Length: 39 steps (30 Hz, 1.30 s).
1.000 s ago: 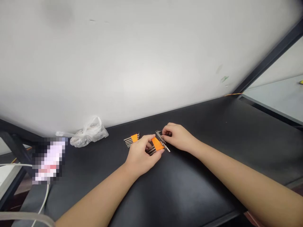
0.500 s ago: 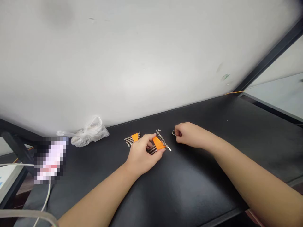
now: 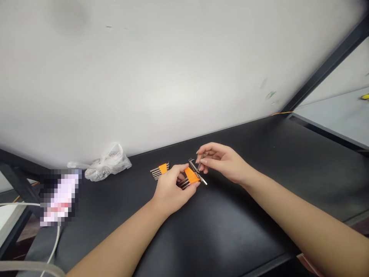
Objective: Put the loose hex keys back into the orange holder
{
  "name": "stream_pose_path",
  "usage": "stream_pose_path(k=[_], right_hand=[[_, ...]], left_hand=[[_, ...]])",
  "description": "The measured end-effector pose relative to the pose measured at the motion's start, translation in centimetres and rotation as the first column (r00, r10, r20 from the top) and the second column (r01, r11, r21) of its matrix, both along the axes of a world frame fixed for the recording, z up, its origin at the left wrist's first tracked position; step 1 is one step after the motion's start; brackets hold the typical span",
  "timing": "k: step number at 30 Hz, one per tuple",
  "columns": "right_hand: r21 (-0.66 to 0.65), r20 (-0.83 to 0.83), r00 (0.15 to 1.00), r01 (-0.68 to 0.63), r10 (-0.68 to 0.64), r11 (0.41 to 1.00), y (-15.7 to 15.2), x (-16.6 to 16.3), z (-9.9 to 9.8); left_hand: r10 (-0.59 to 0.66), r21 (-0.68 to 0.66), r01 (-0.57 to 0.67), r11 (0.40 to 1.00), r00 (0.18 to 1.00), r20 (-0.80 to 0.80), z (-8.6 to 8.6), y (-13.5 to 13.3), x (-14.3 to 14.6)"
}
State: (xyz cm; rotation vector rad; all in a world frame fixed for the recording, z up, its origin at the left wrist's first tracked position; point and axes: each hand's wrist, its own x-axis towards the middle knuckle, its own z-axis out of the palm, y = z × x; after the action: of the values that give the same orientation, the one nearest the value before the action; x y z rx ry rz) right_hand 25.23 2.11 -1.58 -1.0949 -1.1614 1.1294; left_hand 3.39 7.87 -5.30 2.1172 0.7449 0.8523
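A second hex-key set (image 3: 160, 170) and plastic bag (image 3: 108, 162) lie left.

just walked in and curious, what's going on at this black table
A person is working with sets of hex keys on a black table. The left hand pins down an orange holder with keys in it. The right hand pinches one small hex key just above that holder. A second orange-holder set lies to the left, untouched, with a crumpled clear plastic bag beyond it by the wall.
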Motion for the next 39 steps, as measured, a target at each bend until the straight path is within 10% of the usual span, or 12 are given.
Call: stream_pose_path(k=[29,39], right_hand=[[-0.052,0.39,0.918,-0.057,0.073,0.997,-0.9,-1.5,-1.0],[0.084,0.705,0.701,-0.228,0.104,0.97,-1.6,-2.3,0.1]], left_hand=[[0.076,-0.054,-0.075,0.996,0.997,0.031,0.1,0.2,0.3],[0.061,-0.067,-0.062,0.996,0.998,-0.017,-0.3,0.6,-0.1]])
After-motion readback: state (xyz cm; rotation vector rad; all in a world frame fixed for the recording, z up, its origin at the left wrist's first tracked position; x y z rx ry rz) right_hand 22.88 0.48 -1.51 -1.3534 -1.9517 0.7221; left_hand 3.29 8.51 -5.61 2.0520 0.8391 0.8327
